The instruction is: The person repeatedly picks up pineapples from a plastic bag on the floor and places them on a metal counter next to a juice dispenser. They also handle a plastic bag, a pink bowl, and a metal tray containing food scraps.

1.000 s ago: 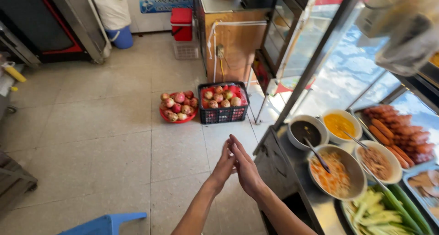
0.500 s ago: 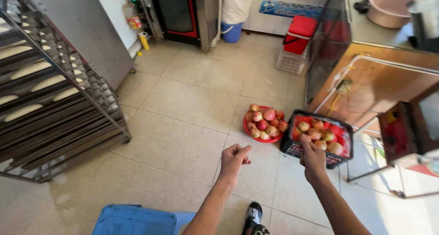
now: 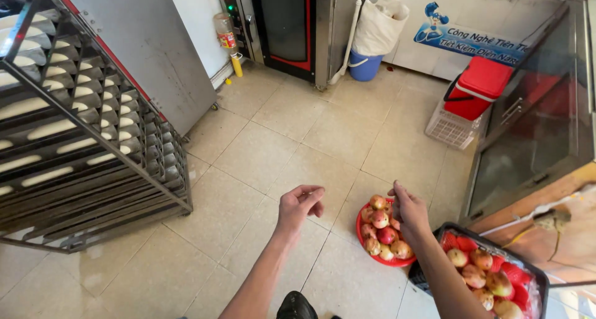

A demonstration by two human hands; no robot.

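Left hand: the left hand (image 3: 299, 205) hangs in the air over the bare tiled floor (image 3: 279, 139), fingers loosely curled toward the palm, grasping nothing.
Right hand: the right hand (image 3: 406, 212) is held above the near edge of the red bowl (image 3: 363, 237), fingers relaxed and slightly bent, also empty; it touches no fruit in this view.
Fruit in the bowl: the reddish-yellow fruit (image 3: 386, 234) is piled in the round red bowl on the floor, just under and in front of the right hand.
Fruit in the crate: more of the same fruit (image 3: 481, 272) lies in a dark crate (image 3: 540, 282) with a red lining, just beside the bowl on its right, at the foot of the wooden counter (image 3: 552, 201).
Surroundings: a metal rack (image 3: 81, 145) of trays with pale dough pieces stands well apart on the left; an oven with a dark door (image 3: 292, 21), a blue bucket (image 3: 363, 64) and a red cooler (image 3: 478, 86) on a white basket stand along the far wall.
Doing it well: judging from the pose, the right hand is the one nearest the fruit, so a reach suits it best; it should come down from above onto a top fruit, not one wedged lower, as the pile looks likely to roll.
Care: the fruit probably bruises easily, so a light whole-finger grip seems wiser than a pinch.
Footing: a dark shoe (image 3: 297, 306) shows at the lower edge, near the bowl, so stepping should mind its rim.
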